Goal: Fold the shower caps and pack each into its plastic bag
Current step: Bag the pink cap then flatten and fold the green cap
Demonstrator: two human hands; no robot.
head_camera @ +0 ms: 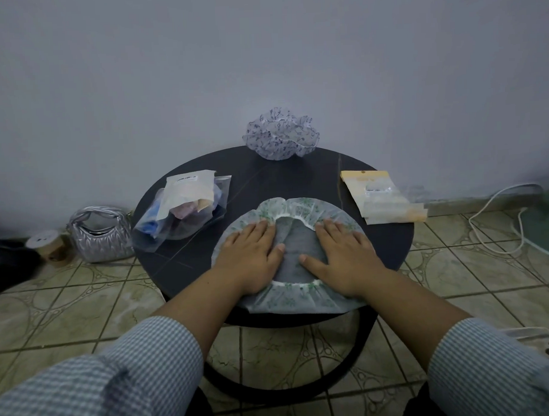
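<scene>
A green-patterned shower cap (293, 208) lies spread flat, opening up, on the near half of the round black table (297, 176). My left hand (251, 253) presses flat on its left side with straight fingers. My right hand (341, 253) presses flat on its right side. A second cap (280, 134), white with a purple print, sits bunched at the table's far edge. Empty plastic bags with yellow cards (381, 196) lie at the right. A pile of bags holding packed caps (183, 208) lies at the left.
A silver handbag (100, 234) and a paper cup (49, 246) stand on the tiled floor left of the table. A white cable (497, 218) runs along the floor at the right. A wall stands right behind the table.
</scene>
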